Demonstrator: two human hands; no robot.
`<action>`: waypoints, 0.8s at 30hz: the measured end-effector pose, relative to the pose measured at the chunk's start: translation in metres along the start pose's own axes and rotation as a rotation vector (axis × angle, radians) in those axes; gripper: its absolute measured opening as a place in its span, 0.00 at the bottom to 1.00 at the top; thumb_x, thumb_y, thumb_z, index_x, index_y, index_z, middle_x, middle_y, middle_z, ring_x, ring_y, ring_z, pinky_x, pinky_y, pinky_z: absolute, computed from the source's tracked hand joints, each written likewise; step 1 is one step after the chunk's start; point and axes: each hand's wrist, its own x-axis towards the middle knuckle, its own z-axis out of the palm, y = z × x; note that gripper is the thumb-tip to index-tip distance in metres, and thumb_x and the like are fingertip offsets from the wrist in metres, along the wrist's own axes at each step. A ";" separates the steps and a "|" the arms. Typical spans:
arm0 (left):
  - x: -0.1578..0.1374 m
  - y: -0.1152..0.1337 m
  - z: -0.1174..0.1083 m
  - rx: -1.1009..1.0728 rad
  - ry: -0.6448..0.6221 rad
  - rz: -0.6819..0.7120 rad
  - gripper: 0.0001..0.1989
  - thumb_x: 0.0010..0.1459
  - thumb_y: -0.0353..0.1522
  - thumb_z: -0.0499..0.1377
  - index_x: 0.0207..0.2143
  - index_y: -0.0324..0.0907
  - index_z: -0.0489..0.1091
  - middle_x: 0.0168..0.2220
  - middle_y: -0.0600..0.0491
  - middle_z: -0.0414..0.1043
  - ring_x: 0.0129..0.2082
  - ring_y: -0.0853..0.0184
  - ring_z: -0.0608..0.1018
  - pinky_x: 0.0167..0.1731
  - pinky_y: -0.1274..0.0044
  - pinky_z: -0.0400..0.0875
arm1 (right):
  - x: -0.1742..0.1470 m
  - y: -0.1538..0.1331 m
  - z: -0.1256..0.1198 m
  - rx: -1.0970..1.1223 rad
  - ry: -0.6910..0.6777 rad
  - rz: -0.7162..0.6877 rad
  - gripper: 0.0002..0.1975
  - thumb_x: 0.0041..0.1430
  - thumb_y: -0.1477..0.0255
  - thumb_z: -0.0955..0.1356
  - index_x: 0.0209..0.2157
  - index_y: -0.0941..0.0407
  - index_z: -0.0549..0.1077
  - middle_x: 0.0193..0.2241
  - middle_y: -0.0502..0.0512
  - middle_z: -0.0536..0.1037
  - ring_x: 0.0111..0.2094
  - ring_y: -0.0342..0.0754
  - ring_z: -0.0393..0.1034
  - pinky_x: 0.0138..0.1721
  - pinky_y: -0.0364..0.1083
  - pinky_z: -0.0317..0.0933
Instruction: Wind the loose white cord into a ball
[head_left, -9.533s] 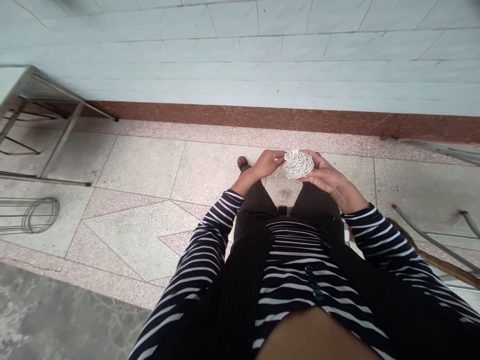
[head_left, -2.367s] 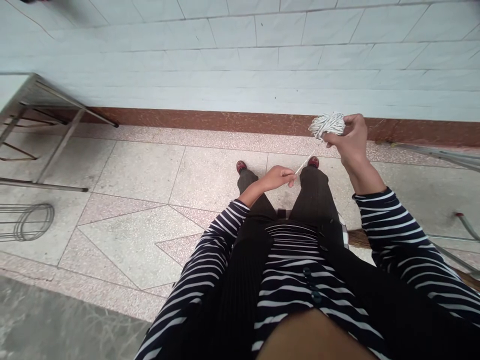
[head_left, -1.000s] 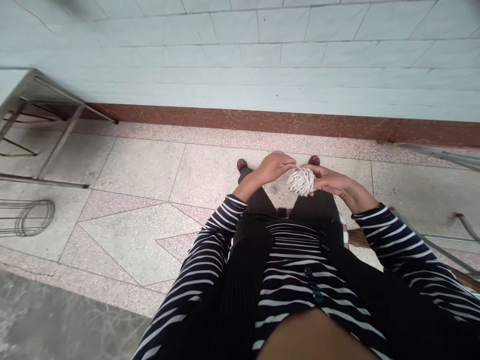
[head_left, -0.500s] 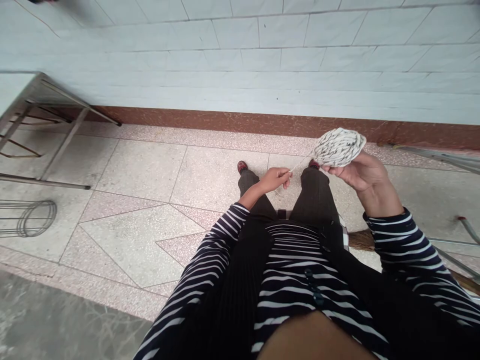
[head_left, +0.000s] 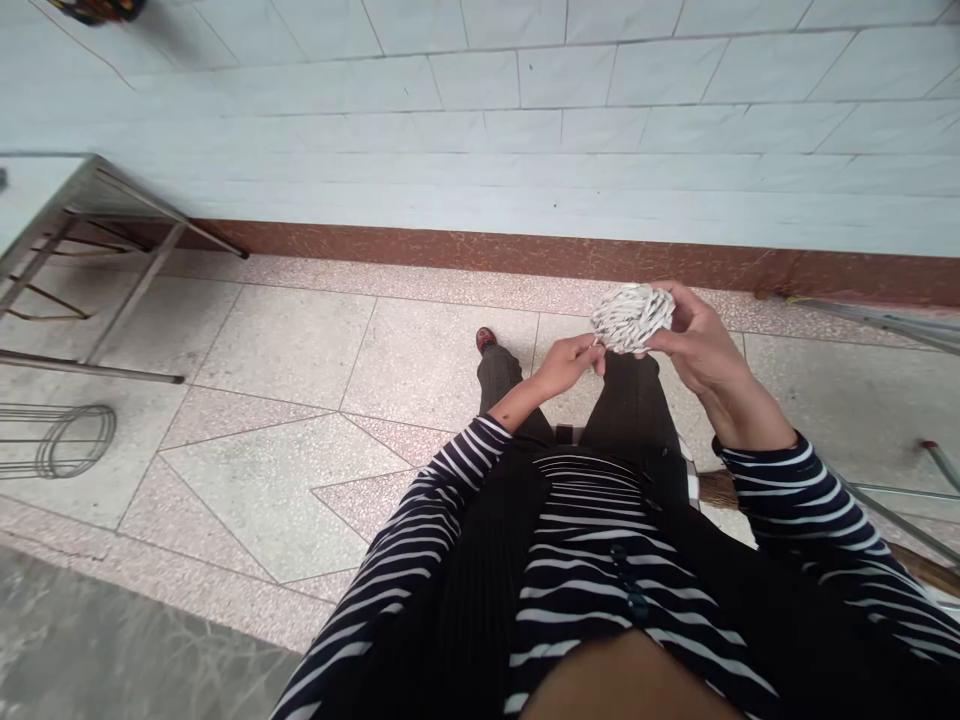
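Note:
A ball of yarn point(head_left: 632, 318), white flecked with dark strands, is up in front of me above my legs. My right hand point(head_left: 694, 340) grips it from the right side, thumb below and fingers over the far side. At the ball's left edge, my left hand point(head_left: 574, 365) is closed in a pinch, its fingertips right by the yarn. The strand between those fingertips is too small to make out clearly now, though it ran from the ball to this hand a moment ago.
At left stands a metal-framed table point(head_left: 56, 200), with a wire stand point(head_left: 75, 440) on the floor before it. A tiled wall point(head_left: 480, 130) rises ahead. Metal legs point(head_left: 900, 515) and a brown bristly thing point(head_left: 718, 488) are on my right.
My right hand has brought the yarn ball left and slightly down, turning it. The strand stretched between the ball and my left hand has shortened, and both hands are now close together.

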 end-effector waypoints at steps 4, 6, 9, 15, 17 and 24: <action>-0.022 0.006 0.002 0.110 -0.155 -0.021 0.15 0.77 0.37 0.52 0.47 0.40 0.77 0.28 0.55 0.79 0.32 0.68 0.79 0.41 0.78 0.70 | 0.025 0.017 -0.015 -0.208 0.255 -0.162 0.29 0.44 0.65 0.81 0.47 0.48 0.71 0.45 0.53 0.79 0.39 0.53 0.75 0.33 0.49 0.72; -0.022 0.016 -0.006 0.284 -0.149 0.009 0.16 0.77 0.37 0.53 0.42 0.41 0.78 0.29 0.54 0.79 0.33 0.66 0.79 0.41 0.77 0.68 | 0.033 0.032 -0.015 -0.393 0.272 -0.160 0.30 0.40 0.66 0.80 0.46 0.50 0.71 0.46 0.54 0.78 0.40 0.54 0.75 0.37 0.52 0.72; -0.013 0.030 -0.025 0.540 -0.113 0.107 0.15 0.75 0.37 0.57 0.35 0.43 0.78 0.31 0.49 0.79 0.36 0.61 0.79 0.46 0.72 0.68 | 0.032 0.057 -0.010 -0.554 0.081 -0.021 0.28 0.39 0.68 0.78 0.45 0.51 0.74 0.44 0.55 0.78 0.40 0.54 0.74 0.39 0.52 0.72; -0.012 0.043 -0.050 0.628 -0.239 0.263 0.13 0.71 0.34 0.61 0.31 0.44 0.76 0.28 0.51 0.78 0.32 0.63 0.75 0.58 0.66 0.66 | 0.017 0.084 -0.011 -0.463 -0.322 0.343 0.32 0.43 0.66 0.77 0.54 0.52 0.75 0.40 0.54 0.79 0.34 0.51 0.73 0.31 0.48 0.69; -0.014 0.045 -0.051 0.627 -0.271 0.260 0.13 0.69 0.32 0.63 0.28 0.43 0.74 0.25 0.52 0.75 0.31 0.63 0.74 0.58 0.66 0.66 | 0.018 0.084 -0.012 -0.665 -0.359 0.282 0.31 0.45 0.69 0.77 0.54 0.53 0.77 0.43 0.56 0.79 0.39 0.55 0.75 0.38 0.50 0.71; -0.009 0.045 -0.047 0.799 -0.386 0.052 0.12 0.65 0.30 0.62 0.26 0.42 0.73 0.21 0.52 0.69 0.25 0.63 0.72 0.35 0.71 0.60 | 0.024 0.070 -0.004 -1.225 -0.231 0.098 0.31 0.57 0.71 0.74 0.63 0.51 0.76 0.60 0.65 0.73 0.53 0.66 0.76 0.43 0.55 0.71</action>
